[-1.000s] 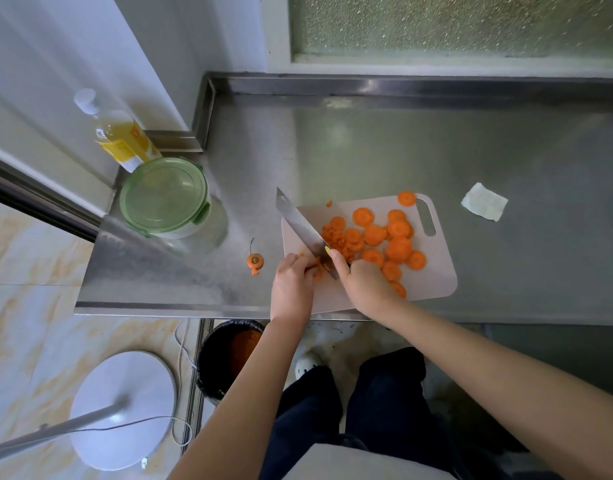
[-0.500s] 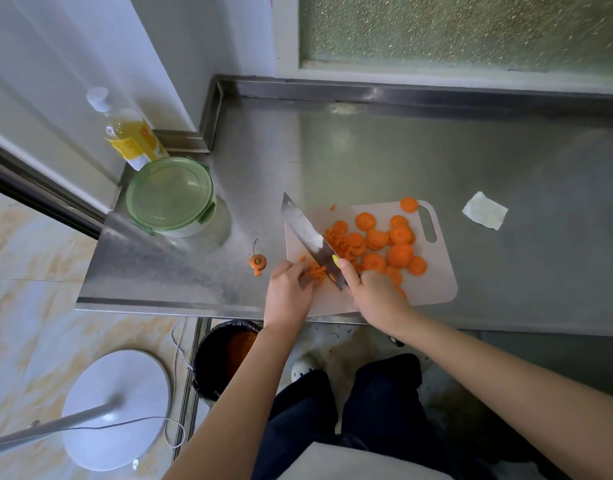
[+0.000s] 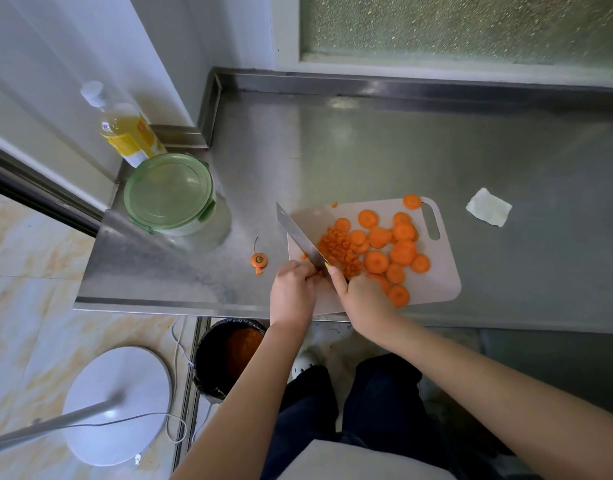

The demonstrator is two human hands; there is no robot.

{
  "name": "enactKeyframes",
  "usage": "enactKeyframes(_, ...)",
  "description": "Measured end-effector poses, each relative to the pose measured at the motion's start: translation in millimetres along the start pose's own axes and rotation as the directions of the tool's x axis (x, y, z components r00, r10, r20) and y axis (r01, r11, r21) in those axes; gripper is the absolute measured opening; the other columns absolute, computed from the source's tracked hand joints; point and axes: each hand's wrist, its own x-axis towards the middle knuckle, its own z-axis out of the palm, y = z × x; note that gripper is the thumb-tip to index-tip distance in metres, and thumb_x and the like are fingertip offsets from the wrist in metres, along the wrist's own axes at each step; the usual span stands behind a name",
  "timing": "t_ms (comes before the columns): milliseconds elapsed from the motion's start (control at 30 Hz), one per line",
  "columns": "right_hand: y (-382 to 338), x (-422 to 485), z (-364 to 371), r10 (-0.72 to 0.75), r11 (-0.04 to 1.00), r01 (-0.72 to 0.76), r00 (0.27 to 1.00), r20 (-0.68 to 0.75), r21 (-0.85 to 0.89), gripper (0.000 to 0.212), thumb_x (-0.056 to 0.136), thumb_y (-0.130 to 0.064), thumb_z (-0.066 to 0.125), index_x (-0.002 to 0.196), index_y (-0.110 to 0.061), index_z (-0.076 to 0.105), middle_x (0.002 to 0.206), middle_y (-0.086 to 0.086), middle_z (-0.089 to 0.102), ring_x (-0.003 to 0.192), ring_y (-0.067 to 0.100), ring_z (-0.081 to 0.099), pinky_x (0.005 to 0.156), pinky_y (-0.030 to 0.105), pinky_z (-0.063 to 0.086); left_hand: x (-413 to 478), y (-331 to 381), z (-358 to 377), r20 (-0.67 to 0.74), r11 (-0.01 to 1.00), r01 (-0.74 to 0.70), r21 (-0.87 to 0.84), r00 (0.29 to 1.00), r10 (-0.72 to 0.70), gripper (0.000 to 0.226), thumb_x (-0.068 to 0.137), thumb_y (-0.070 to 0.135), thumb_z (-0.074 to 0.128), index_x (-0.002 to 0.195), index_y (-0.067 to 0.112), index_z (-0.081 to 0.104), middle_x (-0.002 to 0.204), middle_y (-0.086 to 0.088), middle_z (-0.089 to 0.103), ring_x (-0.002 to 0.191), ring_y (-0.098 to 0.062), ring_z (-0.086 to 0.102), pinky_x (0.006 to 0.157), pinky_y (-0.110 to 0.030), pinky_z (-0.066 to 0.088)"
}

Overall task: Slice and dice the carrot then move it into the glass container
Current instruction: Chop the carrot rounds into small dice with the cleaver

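While the lidded glass container [image 3: 170, 195] sits at ten o'clock, the left hand [image 3: 293, 294] pins a carrot piece [image 3: 315, 272] under curled fingers against the knife [image 3: 299, 237]. The right hand [image 3: 362, 299] clenches its handle, with carrot slices [image 3: 377, 261] at two o'clock.

One head-worn wide-angle view looks steeply down, close above the steel counter [image 3: 367, 150] edge.

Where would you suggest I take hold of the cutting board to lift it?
At its slotted far-right end, coming from the right: the cutting board has a cutout there to hook through, that edge lies bare, and carrot slices crowd the middle.
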Motion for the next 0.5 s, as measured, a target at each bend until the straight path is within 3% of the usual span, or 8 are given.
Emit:
enactKeyframes(133, -3.0, 1.3, -2.4, 0.003, 1.0, -0.002, 1.0, -0.022, 0.026, 0.067, 0.101, -0.049, 0.016, 0.102, 0.005, 0.056, 0.064, 0.004, 0.039, 0.076, 0.025, 0.047, 0.072, 0.037, 0.04, 0.5, -1.4, 0.9, 0.006, 1.0, 0.009, -0.01, 1.0, -0.009, 0.018, 0.074, -0.011, 0.059, 0.078, 0.0, 0.073, 0.078, -0.015, 0.062, 0.072, -0.025, 0.054, 0.064, -0.01, 0.028)
enactKeyframes(333, -7.8, 10.3, -1.7, -0.053, 0.995, 0.057, 0.997, -0.048, 0.086, 0.065, 0.101, -0.047, 0.02, 0.1, 0.006, 0.057, 0.089, 0.024, 0.06, 0.075, 0.025, 0.048, 0.071, 0.036, 0.04, -2.1, -1.5, 3.1, 0.04, 0.998, 0.055, -0.038, 0.998, -0.054, 0.022, 0.083, -0.005, 0.055, 0.093, 0.003, 0.072, 0.087, -0.013, 0.06, 0.085, -0.025, 0.054, 0.066, -0.012, 0.028)
enactKeyframes(400, -4.5, 14.2, -2.5, -0.048, 0.994, 0.052, 0.998, -0.049, 0.097, 0.066, 0.1, -0.049, 0.021, 0.097, 0.005, 0.059, 0.086, 0.02, 0.06, 0.074, 0.024, 0.049, 0.069, 0.032, 0.037, -4.2, -1.6, 3.1, 0.015, 0.997, 0.059, -0.056, 0.998, -0.058, 0.02, 0.084, -0.004, 0.057, 0.094, 0.004, 0.073, 0.087, -0.012, 0.061, 0.084, -0.024, 0.055, 0.069, -0.011, 0.03)
enactKeyframes(500, 1.7, 22.6, -1.8, -0.025, 0.998, 0.032, 0.993, -0.112, 0.061, 0.066, 0.1, -0.049, 0.026, 0.064, -0.001, 0.053, 0.068, 0.015, 0.057, 0.071, 0.03, 0.057, 0.062, 0.028, 0.035, -3.0, -2.7, 3.2, -0.029, 0.997, 0.047, -0.065, 0.998, -0.049, 0.016, 0.079, -0.004, 0.063, 0.087, 0.003, 0.074, 0.083, -0.012, 0.064, 0.078, -0.024, 0.058, 0.069, -0.01, 0.031)
